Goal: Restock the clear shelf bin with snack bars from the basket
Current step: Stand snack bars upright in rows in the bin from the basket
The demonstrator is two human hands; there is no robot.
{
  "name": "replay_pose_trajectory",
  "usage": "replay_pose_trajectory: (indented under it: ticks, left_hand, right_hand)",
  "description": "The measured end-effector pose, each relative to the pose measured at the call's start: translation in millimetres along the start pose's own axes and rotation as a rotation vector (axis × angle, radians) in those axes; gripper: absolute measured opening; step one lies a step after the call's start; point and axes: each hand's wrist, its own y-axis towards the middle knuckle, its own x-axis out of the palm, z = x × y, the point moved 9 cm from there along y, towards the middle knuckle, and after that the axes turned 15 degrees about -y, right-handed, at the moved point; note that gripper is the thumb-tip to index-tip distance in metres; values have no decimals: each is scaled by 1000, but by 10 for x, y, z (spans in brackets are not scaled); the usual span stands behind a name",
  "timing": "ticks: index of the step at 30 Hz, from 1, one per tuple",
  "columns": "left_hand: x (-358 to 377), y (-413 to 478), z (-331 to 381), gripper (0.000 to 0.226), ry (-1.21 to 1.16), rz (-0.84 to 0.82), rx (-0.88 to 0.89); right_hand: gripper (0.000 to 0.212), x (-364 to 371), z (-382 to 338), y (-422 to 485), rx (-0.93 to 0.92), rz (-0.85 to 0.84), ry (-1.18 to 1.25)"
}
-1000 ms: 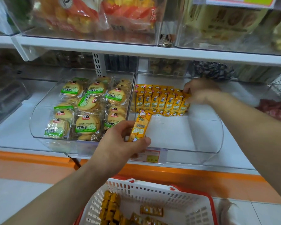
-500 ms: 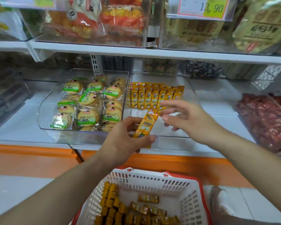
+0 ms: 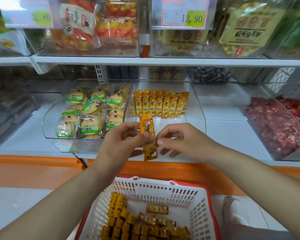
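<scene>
In the centre of the frame the left hand [image 3: 121, 141] has its grip closed on an upright snack bar [image 3: 146, 130]. The right hand [image 3: 182, 139], fingers curled, pinches the bar's right edge. Just above, the clear bin [image 3: 198, 108] holds a row of bars [image 3: 160, 104]; the basket [image 3: 163, 187] is at the bottom.

Left hand [image 3: 123, 142] pinching, right hand [image 3: 183, 141] curled, fingertips nearly meeting.

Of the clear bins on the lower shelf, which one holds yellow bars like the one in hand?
The middle bin, with a row of yellow bars upright at its back; the left bin holds round biscuits, the right one red sweets.
</scene>
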Motion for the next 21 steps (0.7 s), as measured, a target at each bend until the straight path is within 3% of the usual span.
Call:
replay_pose_trajectory:
  ticks: [3, 6, 13, 17, 21]
  left_hand:
    - [87, -38, 23, 31, 33, -2, 15]
    - [274, -131, 43, 30, 104, -68, 55]
    - [603, -29, 179, 29, 278, -136, 136]
    - [773, 388, 225, 15, 470, -155, 236]
    - [908, 1106, 228, 14, 834, -112, 373]
  right_hand:
    - [14, -275, -31, -9, -5, 155, 54]
    - [29, -294, -75, -33, -61, 101, 147]
    - [30, -609, 47, -114, -157, 98, 189]
    - [27, -1174, 355, -188, -86, 404, 226]
    - [28, -1609, 592, -179, -20, 649, -56]
